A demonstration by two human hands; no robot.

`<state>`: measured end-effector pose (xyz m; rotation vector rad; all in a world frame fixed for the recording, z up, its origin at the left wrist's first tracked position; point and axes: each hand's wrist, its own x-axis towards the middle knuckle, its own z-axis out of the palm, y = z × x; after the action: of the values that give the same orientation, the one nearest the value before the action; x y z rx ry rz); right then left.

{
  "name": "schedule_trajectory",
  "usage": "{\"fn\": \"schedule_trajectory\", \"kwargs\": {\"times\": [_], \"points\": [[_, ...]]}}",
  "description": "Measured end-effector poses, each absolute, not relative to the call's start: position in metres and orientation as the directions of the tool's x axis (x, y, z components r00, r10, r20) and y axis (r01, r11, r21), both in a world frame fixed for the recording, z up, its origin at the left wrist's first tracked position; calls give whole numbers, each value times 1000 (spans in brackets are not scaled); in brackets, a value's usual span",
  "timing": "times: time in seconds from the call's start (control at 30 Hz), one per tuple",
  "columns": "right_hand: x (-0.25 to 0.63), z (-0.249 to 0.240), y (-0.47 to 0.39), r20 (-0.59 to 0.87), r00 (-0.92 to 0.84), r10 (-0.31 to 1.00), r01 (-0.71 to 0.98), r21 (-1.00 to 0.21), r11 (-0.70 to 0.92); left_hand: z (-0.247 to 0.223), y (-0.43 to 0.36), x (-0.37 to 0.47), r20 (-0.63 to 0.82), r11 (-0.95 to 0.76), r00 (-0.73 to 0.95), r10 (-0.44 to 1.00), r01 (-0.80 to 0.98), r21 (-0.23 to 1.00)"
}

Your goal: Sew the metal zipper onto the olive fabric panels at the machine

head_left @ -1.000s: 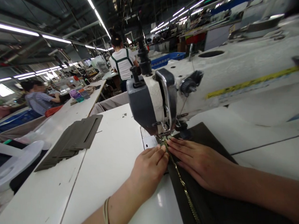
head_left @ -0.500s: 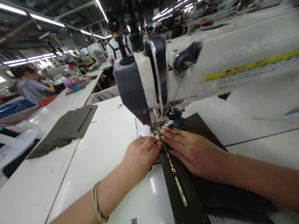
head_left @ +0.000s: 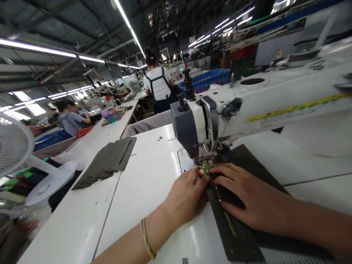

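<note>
A dark olive panel with a gold-toothed zipper along it lies under the needle end of a sewing machine. My left hand is closed at the panel's left edge, its fingertips pinching the zipper close to the presser foot. Across the panel, to the right of the zipper, my right hand rests with fingers stretched out and apart, fingertips by the zipper teeth. The machine head and my fingers partly hide the spot under the needle.
Flat dark pieces lie in a fanned stack on the white table, to the left. A white fan stands beyond the left edge. Ahead, a person in a white shirt and another in stripes are at tables.
The camera view has shifted, so the machine and hands appear lower and further right. The panel's near end lies closer to the machine. My right fingers have spread a little more.
</note>
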<state>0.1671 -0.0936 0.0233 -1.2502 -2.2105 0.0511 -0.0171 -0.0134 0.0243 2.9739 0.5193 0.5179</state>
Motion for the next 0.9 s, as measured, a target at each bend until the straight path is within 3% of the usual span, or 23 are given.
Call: {"fn": "schedule_trajectory", "kwargs": {"times": [0.13, 0.3, 0.37, 0.47, 0.53, 0.73, 0.9], "points": [[155, 24, -94, 403, -262, 877, 759, -475, 445, 21, -20, -19, 358, -933, 861, 361, 335, 135], [159, 12, -117, 372, -170, 913, 597, -698, 395, 15, -41, -26, 470, -941, 820, 328, 329, 84], [161, 8, -126, 413, -164, 896, 610, -671, 421, 14, -50, -29, 481, -940, 812, 331, 329, 91], [160, 7, -129, 486, -259, 834, 714, -486, 505, 14, -60, -32, 469, -941, 818, 334, 318, 116], [157, 11, -124, 461, -322, 827, 738, -424, 524, 14, -62, -32, 453, -938, 821, 347, 316, 145], [148, 25, -106, 389, -358, 849, 657, -542, 525, 9, -64, -32, 448, -902, 783, 432, 376, 213], [158, 19, -114, 388, -253, 886, 631, -628, 455, 11, -65, -33, 453, -930, 816, 359, 353, 100]]}}
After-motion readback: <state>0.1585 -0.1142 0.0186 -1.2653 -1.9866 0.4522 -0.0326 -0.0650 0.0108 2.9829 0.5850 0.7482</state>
